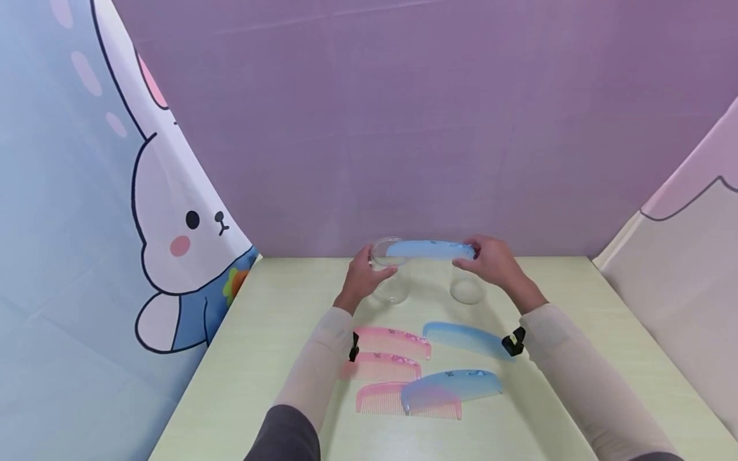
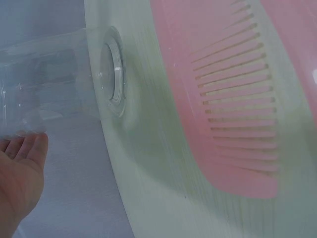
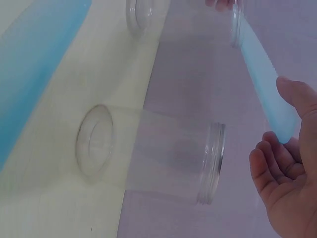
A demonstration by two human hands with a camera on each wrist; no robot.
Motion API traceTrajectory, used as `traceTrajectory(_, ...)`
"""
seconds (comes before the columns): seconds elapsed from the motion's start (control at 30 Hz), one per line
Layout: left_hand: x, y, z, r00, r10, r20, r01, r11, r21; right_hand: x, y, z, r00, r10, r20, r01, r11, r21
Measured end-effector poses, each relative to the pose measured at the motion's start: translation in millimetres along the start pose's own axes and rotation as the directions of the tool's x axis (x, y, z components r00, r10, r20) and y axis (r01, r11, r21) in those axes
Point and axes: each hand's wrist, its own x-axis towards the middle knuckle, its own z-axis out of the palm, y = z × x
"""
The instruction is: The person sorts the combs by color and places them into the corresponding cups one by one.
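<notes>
My right hand (image 1: 491, 261) pinches one end of a blue comb (image 1: 429, 249) between thumb and fingers. The comb lies nearly level, its far end over the mouth of the left clear jar (image 1: 393, 291). My left hand (image 1: 363, 276) grips that jar near its top, with the thumb in front. A second clear jar (image 1: 467, 292) stands upright beneath the right hand, untouched. In the right wrist view the held comb (image 3: 267, 91) reaches the left jar's rim (image 3: 237, 25), and the other jar (image 3: 158, 153) has an uncovered mouth.
Nearer on the table (image 1: 277, 358) lie several combs: a pink one (image 1: 398, 341), another pink one (image 1: 383, 367), a third pink comb (image 1: 377, 398) partly under a blue comb (image 1: 452, 387), and one more blue comb (image 1: 464, 337). A purple cloth wall (image 1: 415, 128) stands behind.
</notes>
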Motion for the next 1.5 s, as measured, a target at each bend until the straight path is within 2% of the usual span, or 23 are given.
traceTrajectory(0.27,2.5,-1.2,2.7,1.0,0.015,0.004,-0.015,1.0,0.007,6.3,-12.2,-2.7,0.999,-0.012,-0.052,0.017,0.997,0.082)
traceTrajectory(0.47,3.4,-0.6,3.3,1.0,0.02,0.0,-0.02,0.999,0.025,8.8,-22.5,-2.8,0.993,-0.06,-0.103,0.078,0.981,0.177)
traceTrajectory(0.63,2.6,0.6,2.5,1.0,0.031,0.001,-0.031,0.999,0.022,6.1,-23.8,-2.0,0.991,-0.075,-0.108,0.096,0.976,0.197)
traceTrajectory(1.13,1.9,1.7,-0.2,1.0,0.01,-0.004,-0.01,0.999,0.048,-8.1,0.3,5.5,0.997,-0.07,-0.019,0.072,0.983,0.17)
traceTrajectory(1.5,-1.0,3.6,-1.6,1.0,-0.009,0.003,0.009,1.0,0.019,-25.9,21.4,18.7,0.997,-0.071,0.012,0.069,0.991,0.116)
